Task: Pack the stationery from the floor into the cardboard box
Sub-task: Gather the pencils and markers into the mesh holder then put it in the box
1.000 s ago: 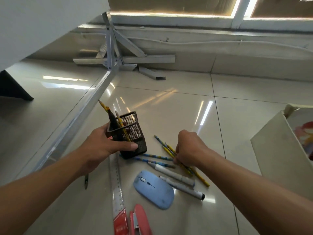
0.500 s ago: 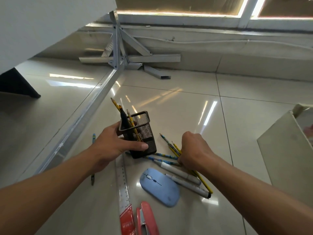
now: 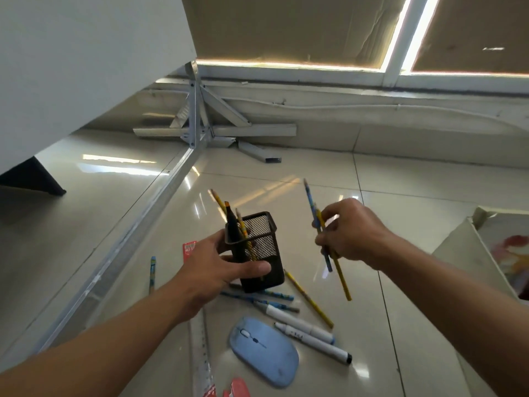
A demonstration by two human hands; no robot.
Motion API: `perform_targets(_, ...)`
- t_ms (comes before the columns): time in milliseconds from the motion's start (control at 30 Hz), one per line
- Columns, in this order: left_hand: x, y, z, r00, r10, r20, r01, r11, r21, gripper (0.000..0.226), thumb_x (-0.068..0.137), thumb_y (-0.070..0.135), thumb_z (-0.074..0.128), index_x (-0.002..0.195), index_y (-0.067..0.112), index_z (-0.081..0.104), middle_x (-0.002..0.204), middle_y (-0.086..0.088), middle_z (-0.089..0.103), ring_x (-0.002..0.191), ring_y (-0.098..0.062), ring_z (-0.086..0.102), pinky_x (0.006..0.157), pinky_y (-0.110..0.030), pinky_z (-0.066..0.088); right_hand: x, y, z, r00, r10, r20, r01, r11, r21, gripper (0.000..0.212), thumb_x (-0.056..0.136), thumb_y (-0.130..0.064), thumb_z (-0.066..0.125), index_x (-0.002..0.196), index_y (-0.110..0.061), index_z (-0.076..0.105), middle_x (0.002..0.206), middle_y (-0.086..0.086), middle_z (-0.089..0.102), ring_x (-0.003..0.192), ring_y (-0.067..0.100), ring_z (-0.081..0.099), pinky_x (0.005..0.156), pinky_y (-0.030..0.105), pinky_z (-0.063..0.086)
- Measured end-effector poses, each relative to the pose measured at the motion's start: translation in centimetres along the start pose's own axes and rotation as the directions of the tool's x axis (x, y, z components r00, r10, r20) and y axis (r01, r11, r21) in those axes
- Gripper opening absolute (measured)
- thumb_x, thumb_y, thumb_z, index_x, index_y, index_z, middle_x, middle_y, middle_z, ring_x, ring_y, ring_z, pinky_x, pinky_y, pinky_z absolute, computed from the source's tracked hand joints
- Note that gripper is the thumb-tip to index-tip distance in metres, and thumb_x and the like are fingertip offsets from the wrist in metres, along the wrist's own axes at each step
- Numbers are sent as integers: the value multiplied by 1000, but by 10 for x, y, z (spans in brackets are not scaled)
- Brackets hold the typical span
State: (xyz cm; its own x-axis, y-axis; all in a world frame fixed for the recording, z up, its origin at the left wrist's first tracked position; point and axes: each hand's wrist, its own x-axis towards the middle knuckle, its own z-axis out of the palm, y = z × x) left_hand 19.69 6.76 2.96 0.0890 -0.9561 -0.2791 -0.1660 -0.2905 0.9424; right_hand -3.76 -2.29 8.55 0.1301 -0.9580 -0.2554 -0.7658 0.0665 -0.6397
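My left hand point(image 3: 221, 266) grips a black mesh pen holder point(image 3: 259, 247) above the floor; it has a few pencils and a dark marker in it. My right hand point(image 3: 350, 232) is lifted to the right of the holder, shut on two pencils point(image 3: 339, 272), one blue and one yellow. On the tiles below lie a yellow pencil point(image 3: 310, 303), blue pencils point(image 3: 274, 295), two white markers point(image 3: 310, 333), a blue mouse point(image 3: 264, 352), a steel ruler point(image 3: 201, 356) and a red stapler point(image 3: 237, 388). The cardboard box point(image 3: 469, 253) stands at the right edge.
A lone blue pencil point(image 3: 152, 272) and a red packet point(image 3: 189, 249) lie left of the holder. A metal floor rail point(image 3: 128, 245) runs diagonally to a bracket frame point(image 3: 200, 121) by the wall. A white panel point(image 3: 71, 67) hangs over the left.
My right hand has risen from the pile on the floor with two pencils in it. The left hand has lifted the holder a little. The camera has tilted upward.
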Motion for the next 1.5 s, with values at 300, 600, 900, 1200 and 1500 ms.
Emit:
perform_targets(300,19,17,39,999,54,-8,-54,999,-7,86,46,37,101,126,34,70,118,14,77,109,-10,74,90,-29,57,4,-49,-47,816,-335,-471,506,808,302,18,95,-7,73,110,-15,69,100,2,76,90,13,77,84,36,66)
perform_targets(600,16,24,52,997,71,23,-72,997,27,84,48,35,98,126,33,69,116,12,79,105,-12,76,87,-30,58,-15,-42,-14,862,-419,-286,498,805,322,22,97,-6,70,118,-13,67,99,4,75,87,12,76,77,23,64)
perform_targets(900,15,21,51,996,77,34,-80,992,99,78,52,25,100,124,33,69,113,12,77,100,-1,73,71,-14,54,-15,-32,-3,949,-286,-129,306,934,183,22,93,-8,77,112,-14,67,96,4,71,86,15,70,74,27,61)
perform_targets(1200,13,10,53,995,72,62,-81,983,162,80,56,18,102,127,32,68,119,13,75,111,-6,71,75,-17,60,-12,-40,6,989,-142,-51,141,990,-17,14,85,-8,84,95,-5,74,91,11,72,82,27,74,71,46,66)
perform_targets(1500,15,7,52,997,30,66,-38,992,119,83,56,25,102,130,32,66,125,13,73,116,-9,69,89,-29,61,-7,-39,4,978,-142,-155,153,986,60,18,84,-8,86,101,-3,79,85,10,74,76,28,77,70,43,67)
